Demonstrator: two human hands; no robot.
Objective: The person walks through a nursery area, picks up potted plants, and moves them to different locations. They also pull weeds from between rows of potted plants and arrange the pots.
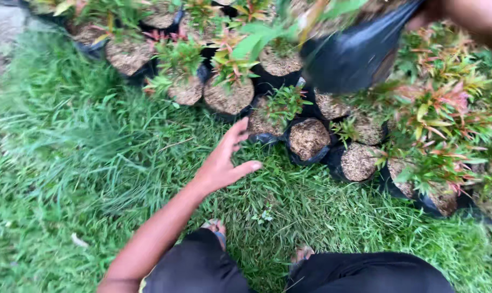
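Grass (83,163) (lush) beside bagged seedlings (308,138)

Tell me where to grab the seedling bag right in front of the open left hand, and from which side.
Take the black seedling bag by its side walls below the rim, coming from the grass side, where the left hand is. Other bags crowd its back and flanks; only its front wall is exposed.

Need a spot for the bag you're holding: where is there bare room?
Open grass lies left of the left hand, and more between the feet and the front row of seedling bags. Behind that row the bags stand packed together. The right hand holds a black bag above them.
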